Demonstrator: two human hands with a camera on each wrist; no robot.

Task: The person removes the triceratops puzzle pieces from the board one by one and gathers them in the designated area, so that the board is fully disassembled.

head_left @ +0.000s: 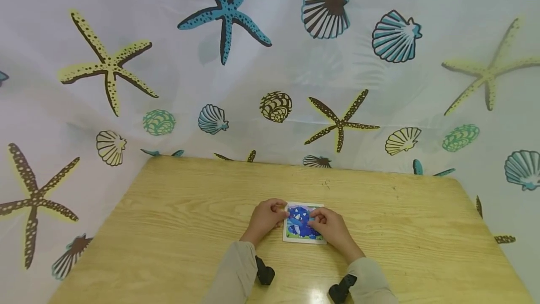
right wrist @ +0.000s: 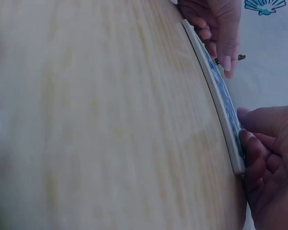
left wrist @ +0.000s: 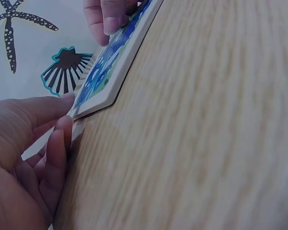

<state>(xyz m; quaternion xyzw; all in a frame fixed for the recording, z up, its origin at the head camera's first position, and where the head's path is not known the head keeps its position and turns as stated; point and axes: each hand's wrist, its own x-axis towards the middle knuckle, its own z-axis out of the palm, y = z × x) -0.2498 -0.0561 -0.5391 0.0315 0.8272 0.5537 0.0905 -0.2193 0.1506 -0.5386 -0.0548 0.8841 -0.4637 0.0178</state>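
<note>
A small square picture board (head_left: pixel 303 238) with a white border lies flat on the wooden table, showing a blue cartoon animal. At its left edge, my left hand (head_left: pixel 266 219) holds the border between thumb and bent fingers, as the left wrist view (left wrist: pixel 33 143) also shows. My right hand (head_left: pixel 331 229) reaches over the board's right side, thumb and curled fingers down at the picture. In the right wrist view the right hand's thumb (right wrist: pixel 259 120) sits close to the bent forefinger; I cannot tell whether a small piece is between them.
The wooden table (head_left: pixel 190 201) stretches around the board on all sides. Behind it and at both sides hangs a pale cloth (head_left: pixel 261 144) printed with starfish and shells. Dark wrist devices sit at the left wrist (head_left: pixel 264 272) and the right wrist (head_left: pixel 342 289).
</note>
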